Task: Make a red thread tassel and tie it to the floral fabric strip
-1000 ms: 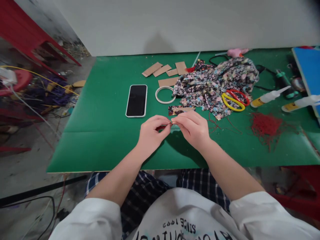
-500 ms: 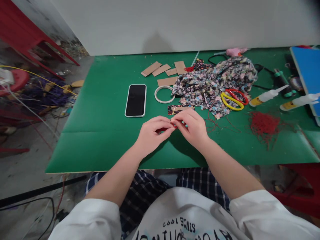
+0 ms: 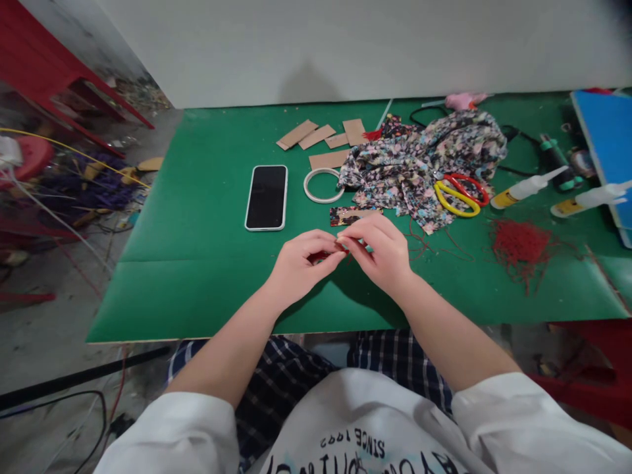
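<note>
Fingertips meet over the green table point(image 3: 197, 283), where my left hand point(image 3: 305, 266) is closed in a pinch on a small red item, mostly hidden by the fingers. My right hand point(image 3: 376, 251) pinches the same red item from the other side. Just beyond the fingers lies a floral strip with cardboard on it point(image 3: 340, 216). A white tape ring point(image 3: 309, 192) rests behind that strip, with a black-screened phone point(image 3: 266, 197) to its left. Thin red threads run on the table to the right of my right hand.
Cardboard pieces point(image 3: 328, 160) lie at the back. Rumpled floral fabric point(image 3: 429, 161) carries scissors with red and yellow handles point(image 3: 461, 209). Farther right are a red thread pile point(image 3: 521, 247), two glue bottles point(image 3: 526, 191), a green-black tool point(image 3: 557, 161) and a blue board point(image 3: 605, 141).
Both hands stay together in nearly the same pinch, with only a slight shift of the fingers. The whole view has moved very slightly.
</note>
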Demonstrator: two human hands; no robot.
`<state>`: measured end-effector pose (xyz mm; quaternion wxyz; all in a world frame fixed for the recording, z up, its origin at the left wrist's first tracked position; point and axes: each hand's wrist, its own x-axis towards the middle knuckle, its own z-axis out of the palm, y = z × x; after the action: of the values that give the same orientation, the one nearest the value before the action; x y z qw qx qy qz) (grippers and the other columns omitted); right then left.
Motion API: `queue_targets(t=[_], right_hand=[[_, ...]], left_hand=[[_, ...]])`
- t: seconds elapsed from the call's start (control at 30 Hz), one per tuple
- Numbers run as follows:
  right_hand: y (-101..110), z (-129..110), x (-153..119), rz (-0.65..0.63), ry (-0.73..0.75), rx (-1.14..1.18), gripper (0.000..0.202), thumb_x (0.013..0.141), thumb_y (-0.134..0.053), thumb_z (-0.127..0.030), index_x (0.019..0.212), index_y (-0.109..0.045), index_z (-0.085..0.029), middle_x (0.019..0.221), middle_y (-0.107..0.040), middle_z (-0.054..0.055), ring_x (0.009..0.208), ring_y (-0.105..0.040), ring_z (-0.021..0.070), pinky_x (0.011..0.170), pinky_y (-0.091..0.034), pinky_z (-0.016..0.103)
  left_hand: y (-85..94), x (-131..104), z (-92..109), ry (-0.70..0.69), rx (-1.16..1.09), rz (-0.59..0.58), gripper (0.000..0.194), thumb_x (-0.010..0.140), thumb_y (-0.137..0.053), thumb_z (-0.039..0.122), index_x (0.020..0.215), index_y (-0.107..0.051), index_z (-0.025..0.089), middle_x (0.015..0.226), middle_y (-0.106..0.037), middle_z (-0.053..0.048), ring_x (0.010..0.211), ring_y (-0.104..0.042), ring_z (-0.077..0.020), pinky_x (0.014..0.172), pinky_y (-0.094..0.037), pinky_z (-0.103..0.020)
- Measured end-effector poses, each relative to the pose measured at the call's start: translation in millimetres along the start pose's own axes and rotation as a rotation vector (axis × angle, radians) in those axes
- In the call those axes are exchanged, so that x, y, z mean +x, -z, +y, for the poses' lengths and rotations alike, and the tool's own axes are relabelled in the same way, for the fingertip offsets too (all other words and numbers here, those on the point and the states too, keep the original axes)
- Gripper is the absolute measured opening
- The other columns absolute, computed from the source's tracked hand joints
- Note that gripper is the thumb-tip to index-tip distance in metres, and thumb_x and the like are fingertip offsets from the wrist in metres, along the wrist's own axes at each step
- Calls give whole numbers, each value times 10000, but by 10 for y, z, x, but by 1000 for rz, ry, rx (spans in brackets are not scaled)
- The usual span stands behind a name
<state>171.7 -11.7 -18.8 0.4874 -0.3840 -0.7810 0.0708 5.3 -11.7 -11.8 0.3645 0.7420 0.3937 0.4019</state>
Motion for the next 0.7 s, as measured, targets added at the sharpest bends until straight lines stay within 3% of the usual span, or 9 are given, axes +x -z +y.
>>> queue_targets(t=[0.3, 0.57, 0.7], right_hand=[[-21, 4, 2, -33, -70, 13, 63, 824, -562, -220, 817, -623, -203, 797, -661, 31, 780, -585, 138, 701, -467, 276], [-28, 12, 30, -171, -306, 176, 116, 833, -552, -269, 776, -622, -196, 737, -631, -1, 690, -554, 110, 635, -444, 250], [-15, 14, 33, -160, -366, 200, 123, 840, -536, -279, 809, -621, -196, 781, -636, 11, 715, -561, 116, 573, -431, 231]], left_hand=[[-10, -17, 41, -51, -34, 77, 26, 718, -638, 141, 704, -655, 155, 785, -639, -29, 638, -572, -80, 502, -434, -165], [-6, -42, 16, 14, -52, 152, 53, 729, -635, 183, 704, -678, 166, 895, -599, -26, 484, -449, -10, 418, -363, -159], [-16, -50, 24, 38, -40, 182, 66, 733, -634, 200, 699, -683, 172, 913, -591, -28, 498, -459, -16, 429, -370, -169]])
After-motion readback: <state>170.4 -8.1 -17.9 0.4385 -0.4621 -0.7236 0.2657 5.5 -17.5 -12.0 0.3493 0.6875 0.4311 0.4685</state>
